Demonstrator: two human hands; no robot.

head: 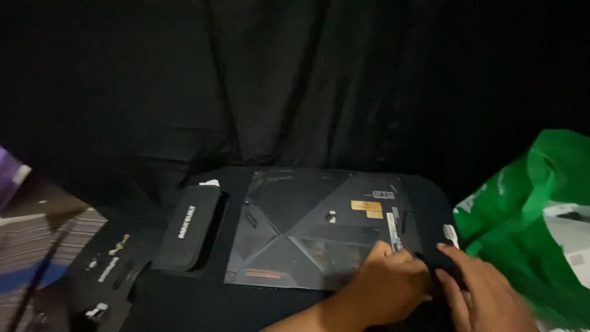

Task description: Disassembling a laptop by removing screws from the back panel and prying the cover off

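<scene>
— What is behind the surface [184, 301]?

— A black cloth [295, 80], hung in folds across the whole back. It takes up the upper half of the view.

— And the light?

— Dim. It falls on the surface's near part; the cloth stays almost black.

— Anything past the left edge?

— A striped fabric [37, 240], grey and pale, with a purple bit [9, 175] above it.

— The surface itself?

— Dark, with a rounded far right corner.

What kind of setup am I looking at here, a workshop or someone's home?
Likely a makeshift home repair spot, not a workshop: a laptop lies underside up on a dark mat, a zipped tool case beside it, black cloth draped behind, a green plastic bag at right.
</scene>
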